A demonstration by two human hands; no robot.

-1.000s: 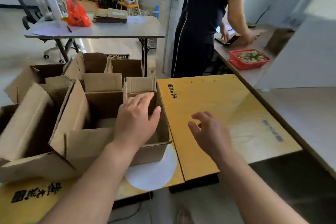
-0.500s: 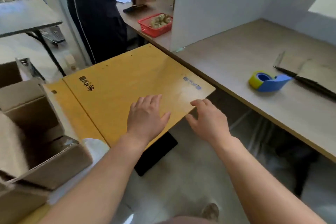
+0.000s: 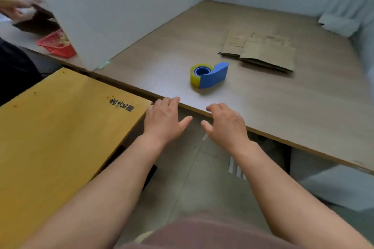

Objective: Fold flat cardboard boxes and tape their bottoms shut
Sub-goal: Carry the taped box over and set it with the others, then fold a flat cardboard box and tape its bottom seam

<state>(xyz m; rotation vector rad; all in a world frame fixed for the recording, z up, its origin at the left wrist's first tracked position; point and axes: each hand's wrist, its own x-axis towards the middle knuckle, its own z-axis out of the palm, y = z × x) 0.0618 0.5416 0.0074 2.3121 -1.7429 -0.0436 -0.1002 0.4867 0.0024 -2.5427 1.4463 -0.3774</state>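
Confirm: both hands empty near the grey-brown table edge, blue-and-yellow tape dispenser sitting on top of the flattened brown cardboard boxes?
One point is wrong. The head view shows the blue-and-yellow tape dispenser standing on the bare grey-brown table, apart from the flattened brown cardboard boxes. The left hand and right hand are empty near the table edge.

A tape dispenser [image 3: 208, 76] sits mid-frame on the desk [image 3: 283, 107], with flat cardboard [image 3: 261, 50] behind it, toward the upper right. A board [image 3: 50, 137] fills the lower left. At upper left, a basket [image 3: 57, 45] sits just left of a partition [image 3: 113, 16].
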